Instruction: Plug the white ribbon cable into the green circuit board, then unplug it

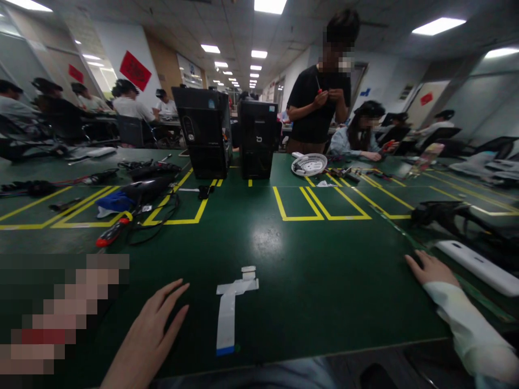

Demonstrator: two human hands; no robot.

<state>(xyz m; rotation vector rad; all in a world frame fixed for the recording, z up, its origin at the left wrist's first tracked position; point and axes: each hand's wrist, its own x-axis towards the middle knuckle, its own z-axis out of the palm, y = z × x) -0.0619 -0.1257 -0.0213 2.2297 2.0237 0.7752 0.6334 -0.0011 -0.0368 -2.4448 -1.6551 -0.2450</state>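
Note:
My left hand (152,329) lies flat on the green table (308,270) near its front edge, fingers stretched out, holding nothing. A white flat ribbon cable (227,312) with a blue end lies just to its right. My right hand (430,267), in a white sleeve, rests palm down at the table's right side with fingers extended and empty. A long white plastic cover (478,266) lies just beyond it to the right.
Two black computer towers (206,132) (257,139) stand at mid-table behind yellow tape boxes. A red-handled screwdriver (111,233), cables and dark parts lie at left. A white fan grille (309,164) sits further back. A person in black (320,102) stands across the table; others sit around.

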